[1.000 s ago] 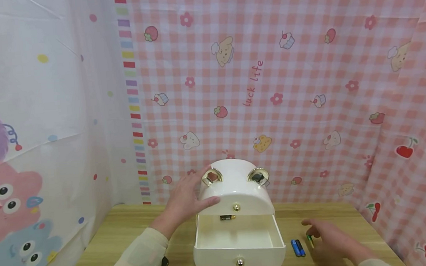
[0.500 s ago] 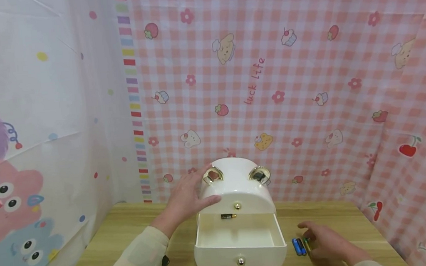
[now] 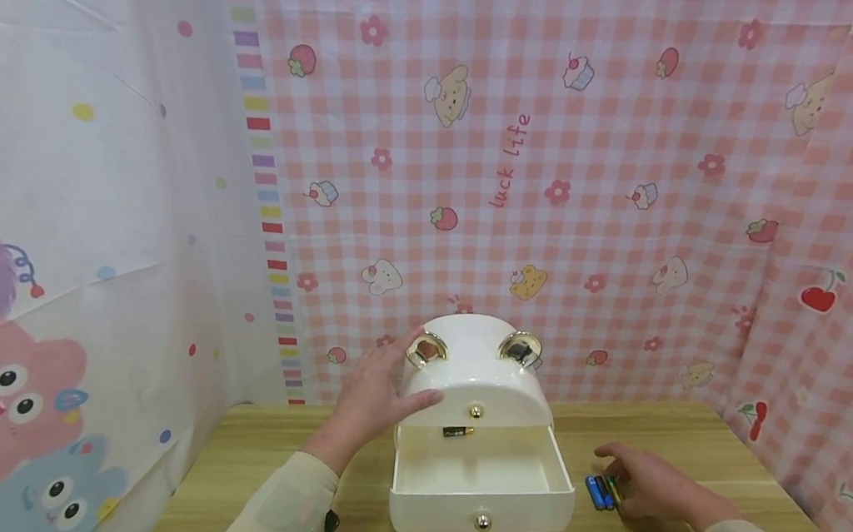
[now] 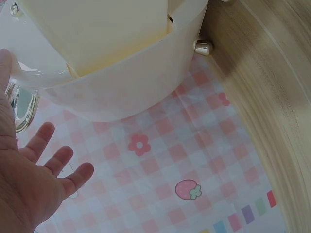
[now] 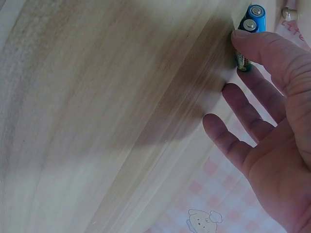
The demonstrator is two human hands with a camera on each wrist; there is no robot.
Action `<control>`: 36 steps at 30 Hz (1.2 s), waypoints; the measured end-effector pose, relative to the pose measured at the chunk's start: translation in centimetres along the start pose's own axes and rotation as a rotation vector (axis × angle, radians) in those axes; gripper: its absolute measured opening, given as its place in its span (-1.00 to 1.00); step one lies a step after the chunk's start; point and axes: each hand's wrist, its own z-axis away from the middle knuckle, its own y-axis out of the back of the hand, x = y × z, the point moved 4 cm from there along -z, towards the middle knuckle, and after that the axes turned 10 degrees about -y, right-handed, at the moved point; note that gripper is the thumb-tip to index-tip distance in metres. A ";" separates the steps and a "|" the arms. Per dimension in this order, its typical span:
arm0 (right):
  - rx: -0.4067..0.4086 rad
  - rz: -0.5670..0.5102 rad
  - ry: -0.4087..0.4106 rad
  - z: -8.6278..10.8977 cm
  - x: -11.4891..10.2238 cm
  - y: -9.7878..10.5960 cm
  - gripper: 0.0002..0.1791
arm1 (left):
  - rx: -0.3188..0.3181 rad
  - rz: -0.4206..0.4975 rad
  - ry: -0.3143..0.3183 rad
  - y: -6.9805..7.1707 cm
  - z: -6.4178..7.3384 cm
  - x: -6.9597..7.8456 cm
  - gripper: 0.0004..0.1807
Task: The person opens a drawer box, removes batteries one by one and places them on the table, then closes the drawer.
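A white drawer box with gold ear-like rings stands on the table, its lower drawer pulled out. A dark battery with a gold end lies at the back of that drawer. My left hand rests on the box's left side, thumb across the front, fingers extended. To the right of the drawer, a blue battery and a black-and-blue battery lie side by side. My right hand pinches a green battery between thumb and finger, close beside them; its other fingers are spread loosely.
The wooden table ends at a pink checked cloth behind and a white cartoon cloth on the left. A small black item shows beside my left sleeve.
My right hand has brought the green battery left, up against the other two batteries. My left hand stays on the box. The view has shifted slightly.
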 end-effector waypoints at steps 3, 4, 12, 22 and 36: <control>0.006 0.008 0.006 -0.1 0.1 -0.1 -0.13 | 0.000 -0.001 0.001 0.0 0.0 0.0 0.08; 0.006 0.010 0.007 -0.1 0.1 -0.1 -0.13 | 0.000 -0.002 0.000 -0.1 0.0 -0.1 0.08; 0.009 0.029 0.021 0.0 0.1 -0.2 -0.13 | 0.004 0.004 -0.006 -0.1 -0.1 -0.1 0.08; 0.006 0.020 0.018 0.3 -0.3 0.0 -0.09 | 0.001 0.006 -0.002 -0.1 0.0 0.0 0.08; 0.144 -0.174 -0.258 1.6 -3.0 2.7 -0.45 | 0.000 0.001 0.000 -0.1 0.0 0.0 0.09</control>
